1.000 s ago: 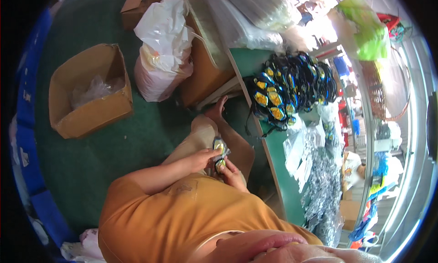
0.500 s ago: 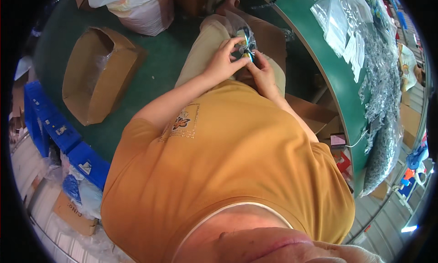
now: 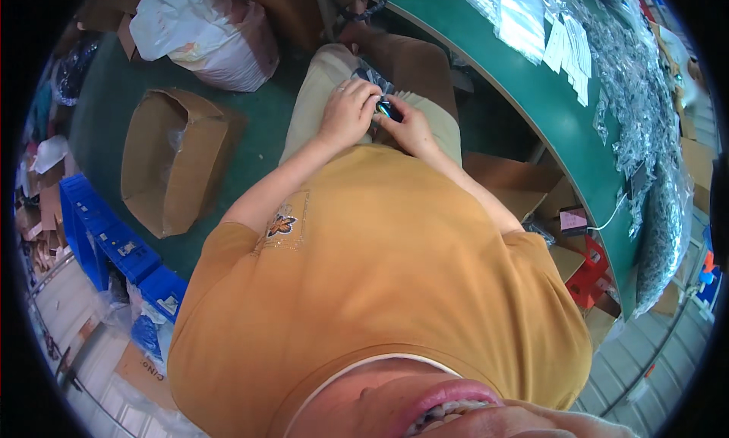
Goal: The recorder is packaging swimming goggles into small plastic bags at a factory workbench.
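Over my lap, a small dark glossy item [image 3: 388, 110] with a blue and yellow sheen sits between my two hands. Its kind is hard to make out. My left hand [image 3: 349, 113] is closed on its left side, with the fingers curled over the top. From the right, my right hand [image 3: 412, 127] pinches it between thumb and fingers. Clear plastic film [image 3: 372, 75] shows just beyond the fingertips, above my light trousers [image 3: 310, 96]. The fingers cover much of the item.
An open cardboard box [image 3: 171, 165] stands on the green floor to my left, near a stuffed white plastic bag [image 3: 228, 47]. Blue bins [image 3: 125, 244] lie further left. On my right curves a green table [image 3: 493, 66] bearing clear bags [image 3: 520, 20] and crumpled plastic wrap [image 3: 638, 96].
My hands have come closer together around the glossy item, and the left fingers now curl over it. The plastic film shows less. The whole view has shifted somewhat.
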### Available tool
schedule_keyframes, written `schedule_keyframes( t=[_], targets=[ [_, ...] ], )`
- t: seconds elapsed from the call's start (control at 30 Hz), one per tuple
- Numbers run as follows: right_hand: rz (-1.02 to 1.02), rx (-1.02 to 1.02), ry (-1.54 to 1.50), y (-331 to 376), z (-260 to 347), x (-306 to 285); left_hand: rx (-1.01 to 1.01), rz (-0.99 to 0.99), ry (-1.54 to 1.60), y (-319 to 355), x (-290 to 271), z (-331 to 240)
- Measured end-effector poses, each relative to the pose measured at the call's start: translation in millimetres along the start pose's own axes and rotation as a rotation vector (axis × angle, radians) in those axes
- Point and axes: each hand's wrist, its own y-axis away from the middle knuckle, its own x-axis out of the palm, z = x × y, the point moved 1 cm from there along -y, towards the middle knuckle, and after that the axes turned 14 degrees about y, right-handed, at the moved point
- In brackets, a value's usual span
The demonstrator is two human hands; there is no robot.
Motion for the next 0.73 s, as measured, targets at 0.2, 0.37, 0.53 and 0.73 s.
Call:
schedule_keyframes(
  t=[0.2, 0.37, 0.53, 0.73],
  targets=[
    [-0.051, 0.159, -0.676, -5, -9, -5, 0.118, 0.099, 0.002, -2, 2, -9],
    [-0.055, 0.13, -0.725, 4, 6, -12, -0.073, 0.077, 0.184, 3, 1, -8],
    [-0.071, 0.007, -0.646, 2, 5, -9, -0.266, 0.042, 0.399, 3, 2, 8],
    [0.288, 0.197, -0.698, -8, -14, -13, -0.333, 0.061, 0.648, 3, 6, 24]
  ],
)
